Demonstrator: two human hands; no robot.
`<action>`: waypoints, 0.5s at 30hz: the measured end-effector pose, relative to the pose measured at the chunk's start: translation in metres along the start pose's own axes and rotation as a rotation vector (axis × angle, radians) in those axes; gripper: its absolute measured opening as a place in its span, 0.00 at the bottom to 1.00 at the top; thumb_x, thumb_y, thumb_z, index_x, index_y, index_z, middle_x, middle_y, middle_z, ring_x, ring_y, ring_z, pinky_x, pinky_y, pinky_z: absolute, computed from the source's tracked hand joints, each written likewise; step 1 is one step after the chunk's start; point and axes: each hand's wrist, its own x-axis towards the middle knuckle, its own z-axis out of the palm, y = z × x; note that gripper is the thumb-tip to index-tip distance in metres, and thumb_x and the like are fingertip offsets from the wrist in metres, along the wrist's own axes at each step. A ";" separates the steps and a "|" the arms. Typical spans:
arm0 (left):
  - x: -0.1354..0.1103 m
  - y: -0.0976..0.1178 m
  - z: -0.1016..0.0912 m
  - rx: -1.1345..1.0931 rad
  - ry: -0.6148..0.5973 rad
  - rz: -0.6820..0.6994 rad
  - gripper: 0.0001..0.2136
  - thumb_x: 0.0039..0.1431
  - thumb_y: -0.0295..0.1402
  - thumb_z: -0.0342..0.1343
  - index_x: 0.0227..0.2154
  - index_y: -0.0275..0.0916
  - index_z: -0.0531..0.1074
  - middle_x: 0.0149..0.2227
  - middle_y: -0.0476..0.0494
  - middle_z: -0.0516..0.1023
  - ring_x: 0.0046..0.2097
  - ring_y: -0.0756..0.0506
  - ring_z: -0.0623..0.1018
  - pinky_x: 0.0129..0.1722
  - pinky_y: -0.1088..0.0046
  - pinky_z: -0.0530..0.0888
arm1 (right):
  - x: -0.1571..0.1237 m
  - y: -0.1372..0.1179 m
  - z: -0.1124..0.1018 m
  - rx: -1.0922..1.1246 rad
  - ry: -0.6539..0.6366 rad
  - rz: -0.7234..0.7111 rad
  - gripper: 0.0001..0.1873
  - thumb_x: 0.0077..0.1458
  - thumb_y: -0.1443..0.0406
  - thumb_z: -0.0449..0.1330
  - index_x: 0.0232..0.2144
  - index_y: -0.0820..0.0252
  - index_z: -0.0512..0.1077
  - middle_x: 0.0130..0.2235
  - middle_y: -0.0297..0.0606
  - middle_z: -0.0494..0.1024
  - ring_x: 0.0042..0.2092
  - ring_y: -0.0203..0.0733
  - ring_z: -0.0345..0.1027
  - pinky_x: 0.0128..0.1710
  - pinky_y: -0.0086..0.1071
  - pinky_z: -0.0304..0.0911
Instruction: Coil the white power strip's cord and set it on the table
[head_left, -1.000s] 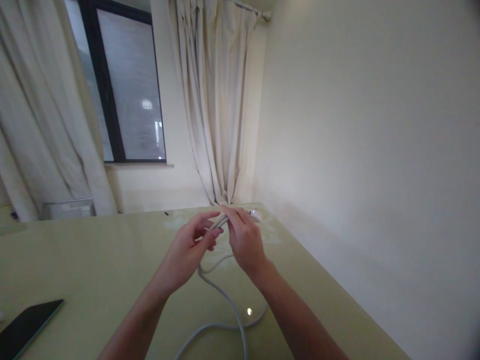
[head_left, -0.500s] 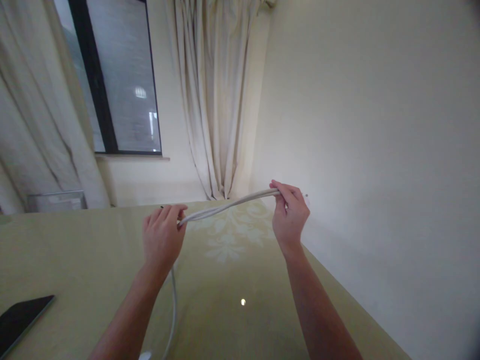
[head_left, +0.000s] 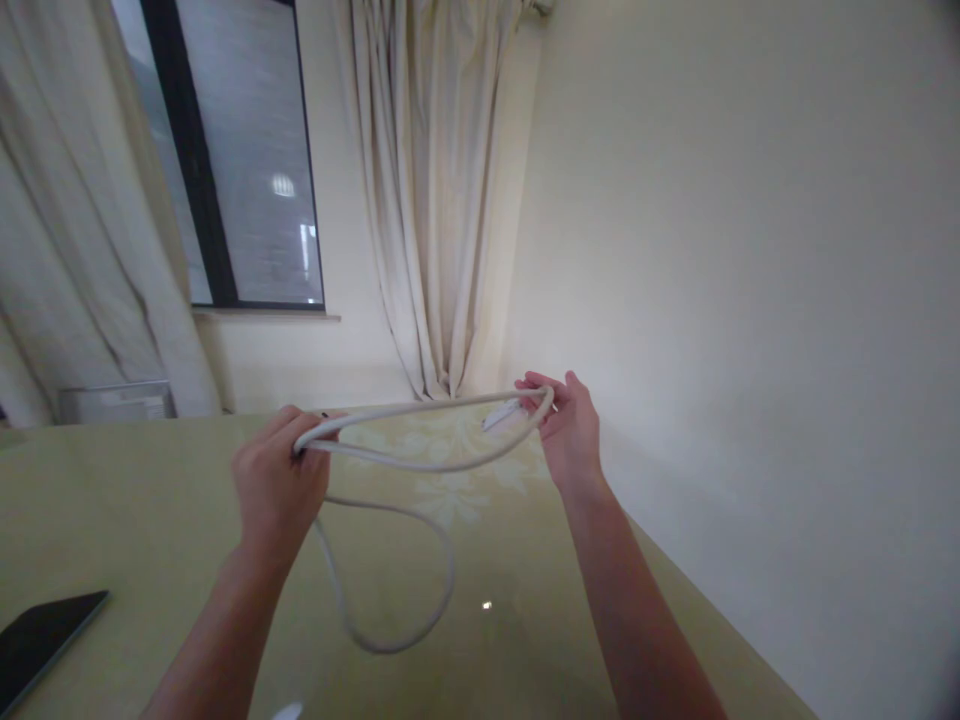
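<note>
Head view: white cable (head_left: 442, 468) — looped, held above the table (head_left: 165, 520), far side; grasped by the left hand (head_left: 279, 475), fingers clenched — right bend by the right hand (head_left: 568, 430), fingers loosely curled.

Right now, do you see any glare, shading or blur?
In the head view, a small bright glint on the tabletop and pale patches on the window; again head view, darkened right corners, and the cable slightly soft but readable.
</note>
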 end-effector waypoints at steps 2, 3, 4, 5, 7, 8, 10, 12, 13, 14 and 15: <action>-0.003 0.007 -0.005 -0.069 0.037 0.152 0.18 0.67 0.45 0.60 0.23 0.42 0.76 0.26 0.46 0.70 0.29 0.46 0.69 0.34 0.68 0.64 | 0.003 0.002 -0.004 -0.019 0.009 0.072 0.15 0.54 0.54 0.67 0.33 0.60 0.82 0.41 0.47 0.85 0.52 0.53 0.80 0.59 0.46 0.72; -0.004 0.008 -0.005 -0.092 0.028 0.211 0.19 0.65 0.47 0.62 0.22 0.42 0.77 0.25 0.45 0.71 0.29 0.46 0.69 0.34 0.67 0.65 | 0.005 0.003 -0.007 -0.043 -0.005 0.097 0.13 0.50 0.58 0.70 0.35 0.60 0.81 0.42 0.46 0.85 0.52 0.53 0.81 0.59 0.46 0.72; -0.005 0.008 -0.004 -0.102 -0.004 0.265 0.19 0.64 0.48 0.63 0.21 0.42 0.77 0.25 0.45 0.71 0.29 0.46 0.69 0.34 0.67 0.65 | 0.006 0.005 -0.010 -0.080 -0.037 0.115 0.14 0.48 0.61 0.71 0.39 0.59 0.81 0.45 0.45 0.85 0.52 0.52 0.81 0.59 0.46 0.72; -0.004 0.008 -0.002 -0.097 -0.061 0.313 0.21 0.64 0.49 0.63 0.20 0.42 0.76 0.24 0.44 0.71 0.29 0.45 0.69 0.35 0.66 0.65 | 0.007 0.007 -0.014 -0.138 -0.087 0.126 0.18 0.47 0.64 0.71 0.43 0.59 0.80 0.48 0.45 0.85 0.51 0.51 0.81 0.59 0.46 0.73; -0.001 0.004 0.005 -0.049 -0.226 0.374 0.23 0.66 0.50 0.59 0.19 0.42 0.75 0.25 0.43 0.74 0.31 0.44 0.72 0.39 0.64 0.66 | 0.008 0.011 -0.022 -0.325 -0.221 0.107 0.26 0.49 0.65 0.69 0.52 0.56 0.77 0.54 0.46 0.82 0.52 0.49 0.80 0.57 0.49 0.74; 0.001 0.002 0.009 -0.017 -0.319 0.388 0.24 0.68 0.50 0.57 0.19 0.43 0.75 0.25 0.42 0.75 0.32 0.43 0.73 0.41 0.64 0.66 | 0.008 0.013 -0.026 -0.440 -0.289 0.066 0.27 0.51 0.65 0.68 0.55 0.55 0.76 0.58 0.46 0.80 0.53 0.49 0.79 0.57 0.50 0.74; 0.003 -0.004 0.013 0.059 -0.526 0.364 0.23 0.69 0.49 0.55 0.20 0.43 0.75 0.26 0.42 0.77 0.33 0.42 0.75 0.43 0.64 0.66 | 0.007 0.016 -0.030 -0.653 -0.412 -0.068 0.28 0.56 0.65 0.63 0.60 0.53 0.73 0.63 0.45 0.75 0.57 0.49 0.76 0.58 0.52 0.73; 0.001 -0.011 0.014 0.158 -0.697 0.251 0.21 0.68 0.49 0.55 0.23 0.44 0.77 0.27 0.42 0.79 0.33 0.42 0.77 0.39 0.65 0.65 | 0.004 0.017 -0.030 -0.780 -0.506 -0.216 0.29 0.59 0.69 0.57 0.63 0.52 0.71 0.65 0.45 0.70 0.59 0.46 0.73 0.61 0.50 0.71; -0.001 -0.015 0.013 0.209 -0.752 0.177 0.17 0.67 0.49 0.57 0.27 0.44 0.79 0.29 0.42 0.80 0.33 0.41 0.78 0.37 0.66 0.65 | 0.002 0.017 -0.029 -0.821 -0.541 -0.271 0.31 0.59 0.71 0.54 0.64 0.52 0.69 0.65 0.45 0.68 0.58 0.44 0.74 0.61 0.49 0.71; -0.004 -0.020 0.012 0.249 -0.792 0.104 0.13 0.64 0.48 0.59 0.31 0.45 0.80 0.31 0.42 0.82 0.35 0.40 0.79 0.36 0.66 0.64 | 0.000 0.016 -0.028 -0.859 -0.567 -0.311 0.33 0.59 0.73 0.52 0.65 0.52 0.68 0.65 0.46 0.65 0.56 0.43 0.74 0.61 0.47 0.71; -0.006 -0.026 0.011 0.272 -0.826 0.042 0.10 0.61 0.45 0.62 0.37 0.46 0.81 0.33 0.42 0.83 0.36 0.39 0.80 0.35 0.67 0.64 | -0.002 0.014 -0.026 -0.900 -0.582 -0.339 0.36 0.58 0.75 0.50 0.66 0.52 0.66 0.65 0.47 0.63 0.53 0.41 0.75 0.60 0.47 0.72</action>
